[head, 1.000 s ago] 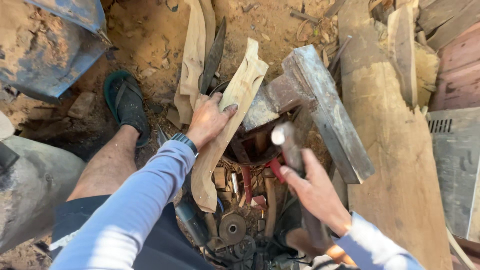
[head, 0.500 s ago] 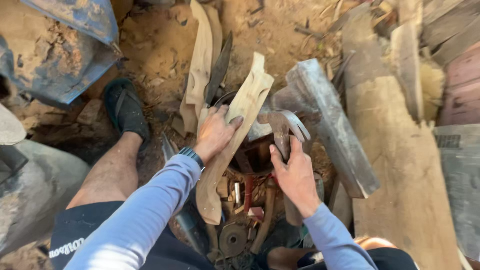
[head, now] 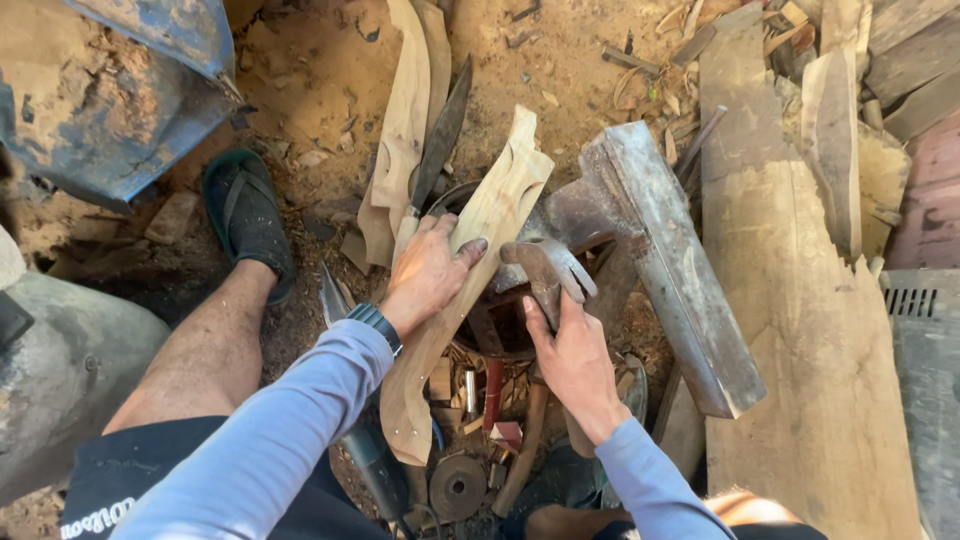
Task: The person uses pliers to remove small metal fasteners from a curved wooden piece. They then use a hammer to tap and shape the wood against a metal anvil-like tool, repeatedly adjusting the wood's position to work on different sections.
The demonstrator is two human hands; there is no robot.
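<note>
Left hand (head: 428, 272) gripping carved wood blank (head: 470, 270), right hand (head: 572, 355) apparently gripping adze (head: 548, 268)

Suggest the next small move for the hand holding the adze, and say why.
Probably bring the adze down onto the wood piece. The right hand grips its handle with the head poised beside the piece, and the left hand pins the piece steady.

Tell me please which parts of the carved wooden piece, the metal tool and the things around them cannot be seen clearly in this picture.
Head view only:
- Pale carved wooden piece: its middle is covered by the left hand.
- Grey metal tool head: its handle is hidden under the right hand.
- Dark round basin: mostly hidden by wood and hands.
- Small tools below: too cluttered and shadowed to identify.
- Blue metal sheet: cut by the left edge.
</note>
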